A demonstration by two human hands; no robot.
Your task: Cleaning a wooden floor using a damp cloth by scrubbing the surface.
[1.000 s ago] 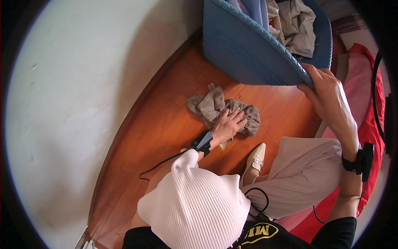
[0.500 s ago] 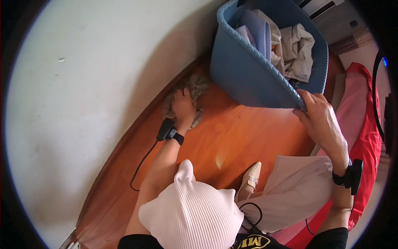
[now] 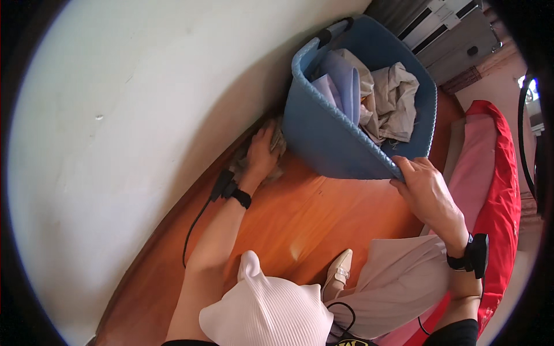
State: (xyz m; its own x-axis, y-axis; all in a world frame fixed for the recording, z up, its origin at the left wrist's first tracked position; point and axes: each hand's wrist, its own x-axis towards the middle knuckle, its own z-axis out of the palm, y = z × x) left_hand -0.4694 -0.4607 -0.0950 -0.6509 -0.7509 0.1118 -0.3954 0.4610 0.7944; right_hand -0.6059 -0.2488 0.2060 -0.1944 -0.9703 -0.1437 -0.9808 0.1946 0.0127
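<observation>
A grey-brown cleaning rag (image 3: 279,142) lies on the wooden floor by the foot of the wall, at the left side of a blue plastic tub (image 3: 326,147). My left hand (image 3: 262,157) is over the rag with fingers reaching forward, pressing it down and partly hiding it. Closed round the tub's near right corner, my right hand (image 3: 428,190) has its fingers over the rim and its thumb outside. Inside the tub are crumpled beige cloth (image 3: 398,95) and folded pale lilac fabric (image 3: 343,86).
A white wall (image 3: 127,144) runs along the left. Reddish-brown floorboards (image 3: 283,213) stretch between it and a bed edge with red and pink covers (image 3: 496,167) on the right. My cream shoe (image 3: 339,271) stands on the floor. A grey-white cabinet (image 3: 444,40) is beyond the tub.
My left hand has slid the rag forward along the wall's foot, closer beside the tub. The right hand keeps its hold on the rim. The view has shifted, so the tub appears lower.
</observation>
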